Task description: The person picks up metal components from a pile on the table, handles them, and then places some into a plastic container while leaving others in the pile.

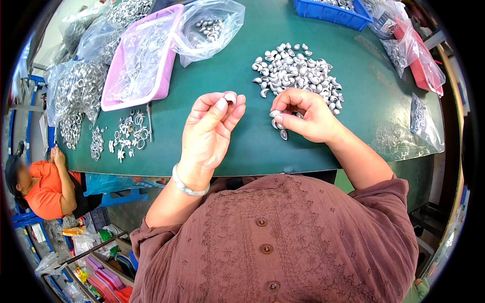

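Note:
My left hand (212,126), raised over the green table (232,65), pinches one small curved silver metal piece (230,98) between thumb and fingertips. To its right, my right hand (309,116) is closed at the near edge of a heap of silver teardrop-shaped metal pieces (298,70). A similar piece (275,113) shows at its thumb and index finger. A few more pieces lie under and beside those fingers, one loose teardrop-shaped piece (283,135) just below them.
Left of my hands stands a pink basket (162,86) with plastic bags in it. Behind is an open clear bag (227,43) of metal pieces. Ring-like parts (132,132) lie at left. A blue crate (333,17) and a red basket (423,70) stand far right. A person in orange (48,187) sits left.

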A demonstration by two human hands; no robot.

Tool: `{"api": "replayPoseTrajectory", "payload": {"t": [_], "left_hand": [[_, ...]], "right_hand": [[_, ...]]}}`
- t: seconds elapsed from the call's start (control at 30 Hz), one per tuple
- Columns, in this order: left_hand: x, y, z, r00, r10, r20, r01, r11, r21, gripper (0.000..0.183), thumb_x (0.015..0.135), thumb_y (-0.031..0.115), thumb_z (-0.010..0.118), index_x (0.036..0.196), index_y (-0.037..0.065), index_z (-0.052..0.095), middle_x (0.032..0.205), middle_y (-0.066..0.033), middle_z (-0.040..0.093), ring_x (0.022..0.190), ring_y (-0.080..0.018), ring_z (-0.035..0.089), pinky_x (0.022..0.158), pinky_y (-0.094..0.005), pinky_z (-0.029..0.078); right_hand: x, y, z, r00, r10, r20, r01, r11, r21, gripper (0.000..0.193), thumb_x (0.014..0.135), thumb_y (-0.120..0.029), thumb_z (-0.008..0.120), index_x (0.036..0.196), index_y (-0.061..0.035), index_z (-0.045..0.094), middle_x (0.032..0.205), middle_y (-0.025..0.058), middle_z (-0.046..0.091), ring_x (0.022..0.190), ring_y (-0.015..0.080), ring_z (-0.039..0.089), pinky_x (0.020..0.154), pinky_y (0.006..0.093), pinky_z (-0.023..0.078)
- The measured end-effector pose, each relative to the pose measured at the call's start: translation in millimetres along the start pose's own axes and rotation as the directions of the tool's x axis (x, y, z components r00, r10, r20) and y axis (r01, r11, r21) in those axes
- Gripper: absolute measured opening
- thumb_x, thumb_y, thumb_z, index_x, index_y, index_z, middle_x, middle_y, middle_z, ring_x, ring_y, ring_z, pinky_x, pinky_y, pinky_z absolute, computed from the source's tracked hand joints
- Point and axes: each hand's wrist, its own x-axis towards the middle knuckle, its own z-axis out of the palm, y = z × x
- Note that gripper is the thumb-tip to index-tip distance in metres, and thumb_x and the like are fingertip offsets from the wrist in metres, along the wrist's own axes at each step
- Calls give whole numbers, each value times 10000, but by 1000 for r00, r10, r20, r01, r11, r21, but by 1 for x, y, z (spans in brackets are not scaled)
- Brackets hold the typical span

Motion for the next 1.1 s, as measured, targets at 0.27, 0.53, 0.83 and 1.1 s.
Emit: {"api": "replayPoseTrajectory", "payload": {"t": [0.27, 0.53, 0.83, 1.1], "left_hand": [[0, -1, 0, 997, 72, 32, -75, 994, 77, 82, 818, -6, 540, 879, 46, 554, 956, -97, 587, 942, -237, 574, 835, -337, 486], [0, -2, 0, 994, 98, 56, -104, 988, 110, 77, 820, -3, 537, 880, 43, 552, 975, -93, 575, 952, -237, 567, 846, -336, 479], [0, -3, -2, 994, 84, 64, -86, 995, 40, 99, 833, -4, 511, 913, 47, 541, 969, -101, 576, 944, -236, 571, 844, -342, 476], [4, 2, -11, 992, -128, 9, 126, 954, -271, 113, 838, -6, 483, 941, 15, 524, 909, -126, 572, 852, -223, 587, 738, -258, 517]], "right_hand": [[0, -1, 0, 1000, 3, -2, -3, 1000, 4, 93, 756, -100, 616, 758, -29, 556, 733, 1, 541, 656, 71, 487, 572, 217, 398], [0, 0, -1, 1000, 0, 4, 0, 1000, -3, 92, 757, -99, 613, 754, -30, 552, 734, 0, 538, 656, 72, 487, 571, 217, 397], [0, -3, -1, 1000, -10, -4, 10, 999, -32, 91, 756, -103, 611, 756, -33, 553, 732, 2, 540, 654, 76, 492, 572, 221, 401], [0, -3, -1, 1000, -2, -7, 2, 1000, -21, 81, 758, -93, 609, 759, -31, 558, 718, 3, 540, 639, 75, 496, 566, 220, 402]]}}
